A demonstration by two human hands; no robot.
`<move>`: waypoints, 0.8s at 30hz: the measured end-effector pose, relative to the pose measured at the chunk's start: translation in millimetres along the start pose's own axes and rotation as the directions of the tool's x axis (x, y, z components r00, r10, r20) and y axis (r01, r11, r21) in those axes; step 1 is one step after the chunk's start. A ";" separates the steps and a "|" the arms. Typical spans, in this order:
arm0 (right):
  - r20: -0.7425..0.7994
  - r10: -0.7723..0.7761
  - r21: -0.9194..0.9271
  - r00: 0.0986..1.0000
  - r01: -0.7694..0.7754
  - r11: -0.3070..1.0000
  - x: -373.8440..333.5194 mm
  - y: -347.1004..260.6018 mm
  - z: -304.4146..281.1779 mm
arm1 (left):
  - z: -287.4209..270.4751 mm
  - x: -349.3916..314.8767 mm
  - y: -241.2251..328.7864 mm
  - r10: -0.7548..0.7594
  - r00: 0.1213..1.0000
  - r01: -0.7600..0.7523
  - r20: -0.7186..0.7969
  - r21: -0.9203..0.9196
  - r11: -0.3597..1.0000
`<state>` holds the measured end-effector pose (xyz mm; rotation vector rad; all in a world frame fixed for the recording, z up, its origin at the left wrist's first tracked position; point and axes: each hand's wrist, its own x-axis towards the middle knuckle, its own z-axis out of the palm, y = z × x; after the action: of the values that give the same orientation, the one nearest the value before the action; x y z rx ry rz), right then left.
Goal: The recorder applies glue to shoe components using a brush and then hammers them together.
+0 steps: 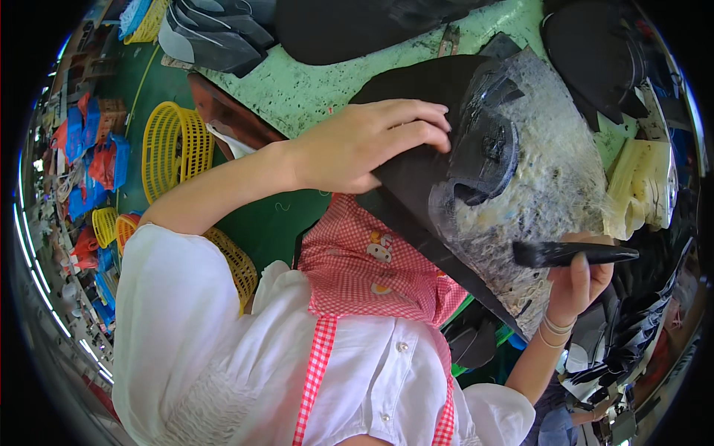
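Left grip [364, 145] near tabletop [316, 83] edge

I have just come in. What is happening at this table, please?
A person works at a green table. The left hand is on a black sheet. The right hand holds a black brush over a crusted grey board; I cannot tell whether the brush touches it. A shiny dark piece lies on the board.
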<state>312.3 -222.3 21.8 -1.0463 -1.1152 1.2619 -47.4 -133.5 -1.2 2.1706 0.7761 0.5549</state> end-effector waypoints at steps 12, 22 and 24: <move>0.360 -0.432 -0.716 0.827 0.541 0.441 105.1 0.5 78.5 | -50.1 50.3 -41.9 -0.639 0.764 0.571 0.084 -0.550 0.610; -0.219 -0.189 -0.572 0.957 0.031 0.820 34.7 4.0 -26.1 | -55.8 34.4 -21.3 -0.597 0.797 0.406 -0.094 -0.649 0.643; -0.382 -0.318 -0.603 0.868 0.027 0.797 36.3 -16.9 -62.8 | -65.3 11.8 -4.0 -0.584 0.728 0.264 -0.359 -0.639 0.722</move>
<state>376.7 -185.6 29.6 -1.5622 -1.2034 0.4491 -79.1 -90.4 38.1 1.2111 1.2231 1.0121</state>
